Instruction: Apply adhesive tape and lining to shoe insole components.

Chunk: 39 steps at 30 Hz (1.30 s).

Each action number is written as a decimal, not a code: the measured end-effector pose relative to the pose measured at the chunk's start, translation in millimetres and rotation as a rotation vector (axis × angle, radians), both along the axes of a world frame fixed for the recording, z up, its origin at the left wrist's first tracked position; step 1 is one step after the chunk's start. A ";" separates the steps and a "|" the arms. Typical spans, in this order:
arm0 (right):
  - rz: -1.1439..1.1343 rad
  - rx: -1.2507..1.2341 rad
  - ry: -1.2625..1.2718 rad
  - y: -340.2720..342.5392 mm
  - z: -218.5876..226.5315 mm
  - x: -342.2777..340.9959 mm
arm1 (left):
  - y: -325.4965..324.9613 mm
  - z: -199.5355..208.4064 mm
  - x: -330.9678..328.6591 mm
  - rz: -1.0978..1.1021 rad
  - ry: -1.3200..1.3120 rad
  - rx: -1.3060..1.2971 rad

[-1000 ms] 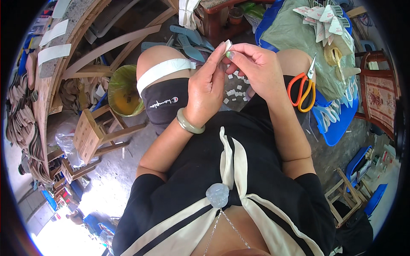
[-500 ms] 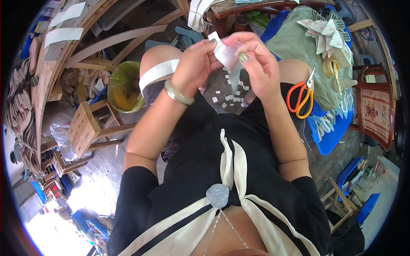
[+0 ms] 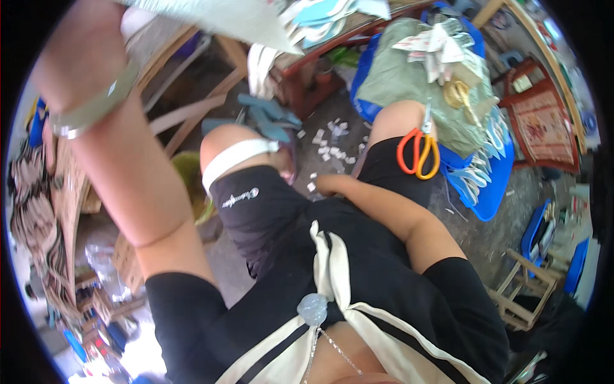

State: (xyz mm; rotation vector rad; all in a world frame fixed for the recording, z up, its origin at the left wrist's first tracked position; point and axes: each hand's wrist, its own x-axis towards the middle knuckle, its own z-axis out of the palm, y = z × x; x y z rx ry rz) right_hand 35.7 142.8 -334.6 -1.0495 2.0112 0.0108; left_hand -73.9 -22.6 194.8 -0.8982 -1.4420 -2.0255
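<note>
Whitish sheet looms by the raised left hand; the right hand has dropped away. Joint handling has broken off; how either hand's fingers sit, I can't tell.

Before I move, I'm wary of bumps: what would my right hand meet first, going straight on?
Your right hand would probably meet the small square white piece beside it, then perhaps the left leg in black shorts; depth is unclear.

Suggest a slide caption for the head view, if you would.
Left hand out beside a pale sheet, right hand close in, orange-handled scissors on the right thigh.
</note>
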 end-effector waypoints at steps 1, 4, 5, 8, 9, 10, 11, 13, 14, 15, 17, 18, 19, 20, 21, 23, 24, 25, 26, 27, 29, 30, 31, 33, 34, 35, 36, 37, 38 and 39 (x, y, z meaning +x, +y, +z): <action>-0.301 0.000 -0.042 7.3 -2.7 1.2 | -1.1 5.4 -2.2 -0.119 0.013 -0.021; -0.283 -0.159 0.103 -8.4 78.1 3.3 | -27.6 9.1 2.5 -0.369 0.032 -0.136; -0.298 -0.207 0.184 2.8 95.1 1.1 | 15.8 -9.8 12.7 0.069 0.027 -0.109; -0.567 -0.472 0.045 19.6 217.3 -12.4 | 45.7 -58.2 32.1 0.085 -0.186 -0.306; -0.615 -0.679 0.133 36.1 251.1 -11.6 | 54.9 -71.0 38.7 0.012 -0.288 -0.325; -0.722 -0.808 0.207 57.4 294.2 -10.0 | 58.6 -91.3 42.6 -0.009 -0.376 -0.378; -0.696 -0.939 0.310 77.8 326.6 -17.6 | 51.8 -114.7 42.9 -0.128 -0.346 -0.412; -0.953 -1.030 0.496 135.6 350.8 -49.1 | 53.2 -145.8 53.7 -0.211 -0.500 -0.439; -1.092 -0.978 0.702 168.6 349.8 -74.9 | 49.0 -160.8 56.7 -0.245 -0.582 -0.459; -1.173 -0.831 1.076 213.5 334.6 -103.7 | 56.3 -171.9 61.4 -0.265 -0.683 -0.399; -1.362 -0.566 1.205 295.0 319.8 -145.9 | 68.2 -188.2 64.5 -0.330 -0.769 -0.339; -1.403 -0.349 1.326 328.8 304.2 -162.6 | 73.6 -198.5 65.1 -0.371 -0.803 -0.322; -1.419 -0.296 1.274 349.2 295.0 -178.1 | 78.8 -208.3 66.2 -0.394 -0.823 -0.290; -1.439 -0.246 1.214 356.7 286.1 -189.6 | 80.7 -217.8 68.7 -0.415 -0.847 -0.264; -1.402 -0.051 1.131 345.5 287.2 -201.4 | 75.4 -228.3 70.7 -0.411 -0.822 -0.253; -1.384 0.007 1.026 354.0 276.9 -215.3 | 76.1 -234.7 75.2 -0.340 -0.844 -0.298; -1.353 -0.005 0.963 353.8 281.0 -221.9 | 75.8 -235.0 77.3 -0.309 -0.861 -0.284; -1.289 0.043 0.841 351.4 289.8 -229.5 | 73.7 -238.3 77.0 -0.305 -0.837 -0.303; -1.310 0.038 0.849 346.9 296.1 -231.7 | 70.9 -243.9 75.6 -0.302 -0.813 -0.321; -1.352 0.068 0.891 377.1 285.9 -239.7 | 78.2 -246.7 73.4 -0.324 -0.836 -0.332; -1.318 0.095 0.969 352.4 295.4 -245.4 | 78.4 -248.5 70.9 -0.332 -0.862 -0.330; -1.305 0.214 0.906 342.0 307.9 -248.1 | 77.5 -248.4 70.1 -0.331 -0.890 -0.308; -1.284 0.224 0.962 331.8 321.4 -245.9 | 75.3 -249.2 69.5 -0.316 -0.915 -0.298; -1.272 0.241 1.019 336.2 342.5 -241.5 | 92.1 -234.8 72.8 -0.309 -0.894 -0.296; -1.355 0.316 1.197 347.5 350.9 -245.9 | 101.2 -230.2 74.4 -0.289 -0.871 -0.279; -1.430 0.390 1.378 362.6 358.0 -251.7 | 105.2 -229.6 74.4 -0.316 -0.857 -0.280; -1.497 0.469 1.564 383.9 361.8 -256.4 | 112.3 -230.7 75.5 -0.308 -0.855 -0.272; -1.377 -0.074 1.671 437.5 354.5 -239.2 | 117.2 -230.4 76.9 -0.310 -0.863 -0.257; -1.546 -0.137 1.676 475.7 356.4 -233.5 | 121.2 -230.2 77.2 -0.320 -0.874 -0.242; -1.558 -0.074 1.665 490.6 362.6 -230.3 | 116.0 -233.0 76.5 -0.307 -0.878 -0.199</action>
